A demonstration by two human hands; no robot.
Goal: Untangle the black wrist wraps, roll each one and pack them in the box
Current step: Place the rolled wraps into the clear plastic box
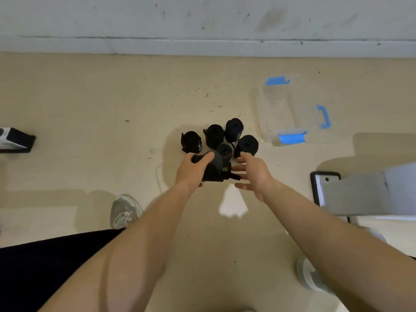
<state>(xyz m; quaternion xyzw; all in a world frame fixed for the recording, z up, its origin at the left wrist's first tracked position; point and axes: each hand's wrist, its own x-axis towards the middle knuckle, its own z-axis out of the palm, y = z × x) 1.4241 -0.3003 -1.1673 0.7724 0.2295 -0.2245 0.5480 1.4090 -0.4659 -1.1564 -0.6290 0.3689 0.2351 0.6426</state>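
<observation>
Beige scuffed floor (90, 97) below grey wall (202, 19), left hand (191, 172) fingers gripping rolled wrap (216, 167), right hand (254, 174) fingers spread

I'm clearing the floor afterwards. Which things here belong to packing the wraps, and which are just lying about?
For the job: rolled wrap held in the left hand; four rolled wraps on the floor; clear box with blue clips.
Lying about: black-and-white case at the left edge; black-rimmed board at the right.

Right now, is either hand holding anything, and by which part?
The left hand grips a rolled black wrist wrap around its near end, fingers curled over the top. The right hand is open beside it, holding nothing.
</observation>
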